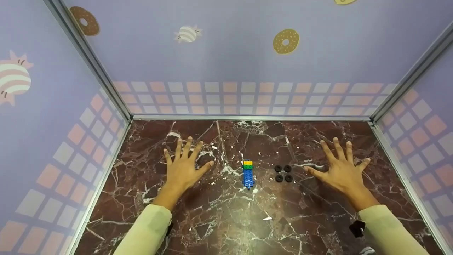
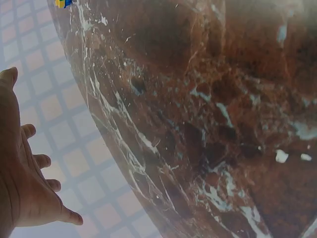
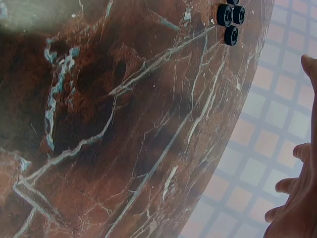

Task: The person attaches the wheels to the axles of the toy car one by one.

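Observation:
A toy-brick piece [image 1: 248, 175] lies in the middle of the table in the head view, blue along its length with yellow and green bricks at the far end. Just right of it sit several small black toy wheels [image 1: 279, 178], grouped close together. To the left of the bricks, my left hand [image 1: 184, 171] is spread with straight fingers and holds nothing. My right hand [image 1: 342, 173] is spread likewise, right of the wheels and apart from them. The right wrist view catches some wheels [image 3: 231, 34] at its top; the left wrist view shows only a corner of the bricks [image 2: 63, 3].
The table [image 1: 226, 226] has a dark red marbled top with white veins. Patterned purple panels [image 1: 230, 63] in metal frames stand at the back and both sides. A dark object [image 1: 357, 228] shows by the right sleeve.

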Demonstrator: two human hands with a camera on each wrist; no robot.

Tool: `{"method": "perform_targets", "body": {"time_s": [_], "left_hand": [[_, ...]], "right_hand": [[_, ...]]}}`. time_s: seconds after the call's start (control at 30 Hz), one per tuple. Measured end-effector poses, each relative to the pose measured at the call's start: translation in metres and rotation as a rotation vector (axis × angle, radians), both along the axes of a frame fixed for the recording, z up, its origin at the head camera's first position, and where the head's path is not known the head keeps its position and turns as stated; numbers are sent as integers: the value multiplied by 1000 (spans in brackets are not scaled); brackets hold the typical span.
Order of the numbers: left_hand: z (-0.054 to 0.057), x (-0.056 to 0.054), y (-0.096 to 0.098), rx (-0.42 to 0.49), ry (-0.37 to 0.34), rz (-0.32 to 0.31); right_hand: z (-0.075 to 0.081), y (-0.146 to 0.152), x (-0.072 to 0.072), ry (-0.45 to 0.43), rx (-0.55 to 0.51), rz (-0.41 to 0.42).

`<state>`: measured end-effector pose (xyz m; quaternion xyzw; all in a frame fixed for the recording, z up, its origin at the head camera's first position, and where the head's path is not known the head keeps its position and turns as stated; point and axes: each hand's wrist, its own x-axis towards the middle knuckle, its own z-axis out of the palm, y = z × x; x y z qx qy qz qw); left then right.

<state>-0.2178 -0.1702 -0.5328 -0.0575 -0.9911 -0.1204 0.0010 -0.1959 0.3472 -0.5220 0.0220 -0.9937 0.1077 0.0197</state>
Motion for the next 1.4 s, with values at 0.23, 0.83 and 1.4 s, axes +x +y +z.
{"method": "perform_targets", "body": {"time_s": [0.23,0.83,1.4], "left_hand": [[-7,3,9,9,-9,-24],[-38,18,56,-8,-38,-162],[-44,20,87,4,-98,-319]], "right_hand": [[-3,-6,-1,2,-15,1],[-14,-27,-2,-48,-3,24],[-32,-50,0,-89,9,80]]}}
